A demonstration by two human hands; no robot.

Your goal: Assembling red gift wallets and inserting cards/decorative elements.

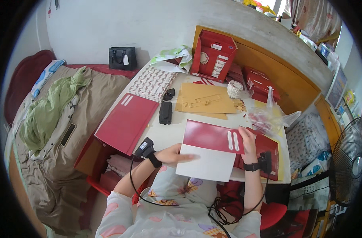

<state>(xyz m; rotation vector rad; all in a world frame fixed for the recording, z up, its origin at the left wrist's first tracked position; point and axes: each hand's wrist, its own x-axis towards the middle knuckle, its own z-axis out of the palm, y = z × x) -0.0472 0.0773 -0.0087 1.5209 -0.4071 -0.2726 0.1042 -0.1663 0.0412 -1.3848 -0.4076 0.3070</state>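
Observation:
Between my two hands is a cardboard sheet (212,137), glossy red on its upper half and white on its lower half, with two white-edged slots near its right side. My left hand (175,154) grips its left edge, the thumb lying across the white part and the other fingers hidden. At the right edge, my right hand (248,142) is closed on the red part. The sheet is tilted above the table's near edge. Under it and to the right lies another red cardboard piece (268,150), partly covered. Each wrist wears a black strap with a small cabled device.
A large red sheet (127,121) overhangs the white table (157,137) at left. Near the middle are a black device (165,113) and tan cardboard (206,99). Behind stand a red box (214,55), a white roll (235,89) and a plastic bag (270,119). A fan (349,158) is far right.

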